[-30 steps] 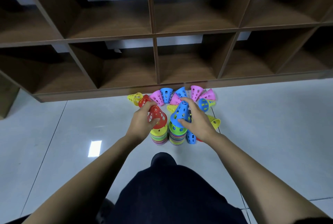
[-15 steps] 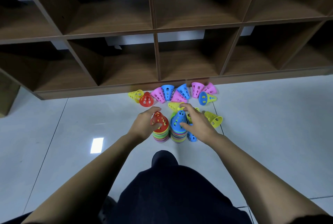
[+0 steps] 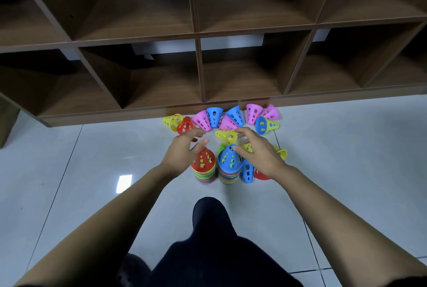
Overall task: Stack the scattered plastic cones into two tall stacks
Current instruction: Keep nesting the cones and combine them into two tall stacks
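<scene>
Over the red-topped stack [image 3: 203, 164] and blue-topped stack [image 3: 230, 162], stood tips up side by side on the floor [image 3: 92, 171] near the shelf [image 3: 104, 118], the left hand [image 3: 182, 152] and right hand [image 3: 261, 155] are held empty, fingers [image 3: 197, 133] apart, and each loose cone [image 3: 226, 135] tipped over along the shelf's foot is best righted and lowered straight down the upright axis.

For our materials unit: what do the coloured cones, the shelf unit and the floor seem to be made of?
Cones: likely moulded plastic, bright, smooth, with slots. Shelf unit: wood-grain board, matt, possibly laminate. Floor: glossy tile, reflecting a light, with grout lines.
</scene>
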